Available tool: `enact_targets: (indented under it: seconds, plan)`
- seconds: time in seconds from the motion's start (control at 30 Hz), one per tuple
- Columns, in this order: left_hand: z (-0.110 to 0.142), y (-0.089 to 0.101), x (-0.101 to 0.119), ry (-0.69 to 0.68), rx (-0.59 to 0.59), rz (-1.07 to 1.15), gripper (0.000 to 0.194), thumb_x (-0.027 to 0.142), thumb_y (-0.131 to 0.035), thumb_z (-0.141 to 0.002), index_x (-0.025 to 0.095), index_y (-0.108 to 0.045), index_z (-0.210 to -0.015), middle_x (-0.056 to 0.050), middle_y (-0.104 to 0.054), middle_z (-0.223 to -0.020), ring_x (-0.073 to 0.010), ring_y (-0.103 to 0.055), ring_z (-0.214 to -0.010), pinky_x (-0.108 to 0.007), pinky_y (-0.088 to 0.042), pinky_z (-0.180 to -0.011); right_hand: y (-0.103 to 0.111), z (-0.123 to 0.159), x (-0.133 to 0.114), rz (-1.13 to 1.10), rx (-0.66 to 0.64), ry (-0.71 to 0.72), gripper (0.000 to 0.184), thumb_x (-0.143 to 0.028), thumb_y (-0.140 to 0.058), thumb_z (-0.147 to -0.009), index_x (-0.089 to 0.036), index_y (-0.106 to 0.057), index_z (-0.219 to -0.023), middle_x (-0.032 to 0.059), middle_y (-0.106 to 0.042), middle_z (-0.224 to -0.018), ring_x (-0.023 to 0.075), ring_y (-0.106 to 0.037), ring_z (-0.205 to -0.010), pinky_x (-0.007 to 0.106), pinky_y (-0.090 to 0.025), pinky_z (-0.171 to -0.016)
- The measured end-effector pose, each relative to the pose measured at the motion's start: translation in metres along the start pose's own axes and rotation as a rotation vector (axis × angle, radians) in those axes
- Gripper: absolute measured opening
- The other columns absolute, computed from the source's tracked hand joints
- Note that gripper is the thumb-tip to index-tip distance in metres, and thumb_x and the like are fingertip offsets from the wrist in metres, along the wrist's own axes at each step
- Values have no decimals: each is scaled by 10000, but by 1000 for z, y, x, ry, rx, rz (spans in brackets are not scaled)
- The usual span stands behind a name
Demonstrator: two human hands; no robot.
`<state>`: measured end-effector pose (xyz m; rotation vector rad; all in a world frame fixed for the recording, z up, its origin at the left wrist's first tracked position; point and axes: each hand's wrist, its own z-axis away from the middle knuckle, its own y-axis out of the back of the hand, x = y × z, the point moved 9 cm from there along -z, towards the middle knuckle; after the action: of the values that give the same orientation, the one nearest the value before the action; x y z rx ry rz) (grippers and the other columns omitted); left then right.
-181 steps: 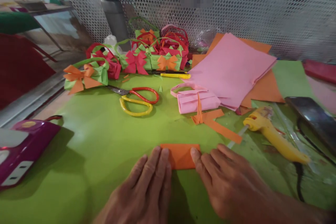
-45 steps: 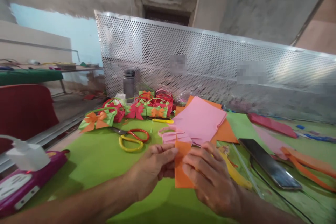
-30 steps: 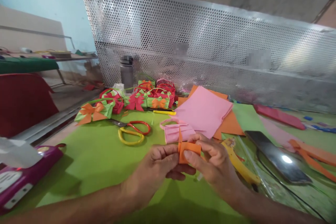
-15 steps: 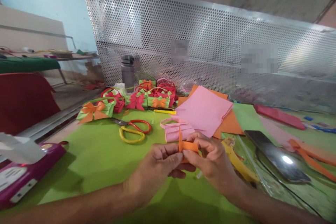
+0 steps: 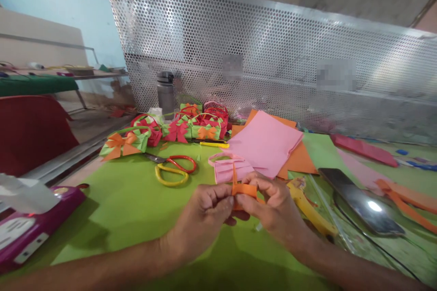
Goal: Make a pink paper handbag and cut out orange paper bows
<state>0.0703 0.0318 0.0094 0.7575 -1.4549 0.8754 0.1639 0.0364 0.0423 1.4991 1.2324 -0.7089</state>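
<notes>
Between my hands is a small folded strip of orange paper (image 5: 246, 189), with one end standing up. My left hand (image 5: 208, 211) pinches its left side between thumb and fingers. The right side is gripped by my right hand (image 5: 273, 200), its thumb pressed on the strip's front. Just behind my fingers lies a small pink paper bag (image 5: 229, 170) with a looped handle. Scissors (image 5: 172, 170) with one red and one yellow handle rest on the green table surface (image 5: 129, 209) to the left.
Small paper bags with bows (image 5: 177, 131), a grey bottle (image 5: 165, 93) and a yellow cutter (image 5: 214, 144) are at the back. Pink sheets (image 5: 264, 143), a yellow tool (image 5: 312, 211) and a phone (image 5: 358, 202) lie right. A purple power strip (image 5: 41, 227) sits left.
The orange strip's folded part now looks more curved, and my fingers have shifted slightly on it. Both hands keep their hold; the things on the table have not moved.
</notes>
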Motion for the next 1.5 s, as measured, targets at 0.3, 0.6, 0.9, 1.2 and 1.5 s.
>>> enact_targets:
  seconds: [0.3, 0.6, 0.9, 1.2, 1.5]
  plan:
    - [0, -2, 18, -133, -60, -288, 162, 173, -440, -821, 122, -585, -772, -40, -606, -709, -144, -594, -674, -233, -443, -593, 5, -4, -6, 157, -70, 48, 50, -180, -584, -721, -189, -543, -693, -25, -564, -652, 135, -521, -630, 260, -410, -606]
    - [-1, -2, 20, -144, -71, -196, 215, 150, -490, -798, 154, -575, -995, -27, -632, -751, -141, -589, -696, -253, -456, -654, 2, 0, -26, 211, -103, 197, 122, -175, -530, -795, -182, -571, -680, -24, -568, -635, 126, -515, -605, 252, -392, -594]
    - [-5, 24, 6, -100, 136, -127, 207, 331, -624, -727, 128, -669, -733, -4, -582, -611, -90, -456, -544, -205, -360, -516, 1, -1, 1, -78, -28, 39, 179, -289, -545, -817, -181, -553, -675, -37, -471, -622, 112, -421, -598, 236, -357, -561]
    - [-2, 20, 12, -106, 143, -204, 161, 286, -605, -712, 130, -589, -674, 5, -537, -581, -93, -427, -524, -211, -318, -490, -1, 4, -8, 36, -63, 154, 128, -252, -517, -850, -188, -545, -743, -27, -507, -672, 117, -457, -633, 244, -371, -596]
    - [-3, 21, 5, -70, 122, -133, 257, 344, -633, -695, 129, -525, -603, 36, -421, -543, -72, -325, -508, -212, -259, -480, 4, 5, -1, -19, 0, 93, 137, -286, -532, -840, -192, -549, -741, -27, -495, -672, 124, -439, -642, 246, -363, -608]
